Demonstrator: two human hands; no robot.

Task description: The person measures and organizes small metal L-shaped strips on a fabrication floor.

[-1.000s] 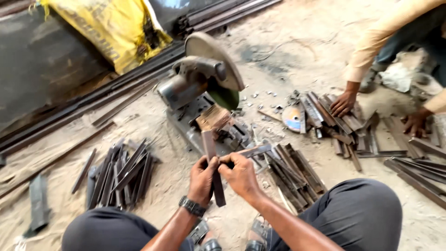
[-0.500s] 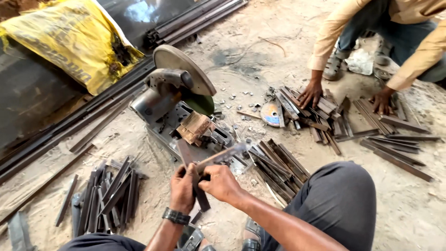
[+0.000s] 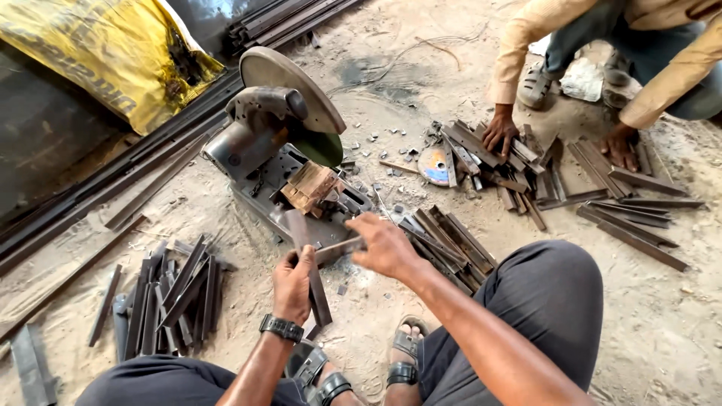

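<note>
The left hand (image 3: 293, 282) closes around a flat steel strip (image 3: 308, 267) that runs from about 6 o'clock up toward the chop saw (image 3: 282, 143) at 11 o'clock; its far end lies on the saw's base. The right hand (image 3: 385, 244), blurred, pinches a shorter steel piece (image 3: 338, 248) that meets the strip crosswise just at the left fingers.

The risk, as I judge it: cut edges look sharp and burred, and both hands are bare, so a slip could slice a finger. Fingers also sit close to the saw's disc (image 3: 297, 86).

The metal is dull grey, straight and rusty. Cut strips (image 3: 169, 293) lie bundled at 8 o'clock, a second pile (image 3: 451, 244) at 3 o'clock, on gritty sandy ground (image 3: 662, 331). Another person's hands (image 3: 500, 131) sort pieces at 1 o'clock.
</note>
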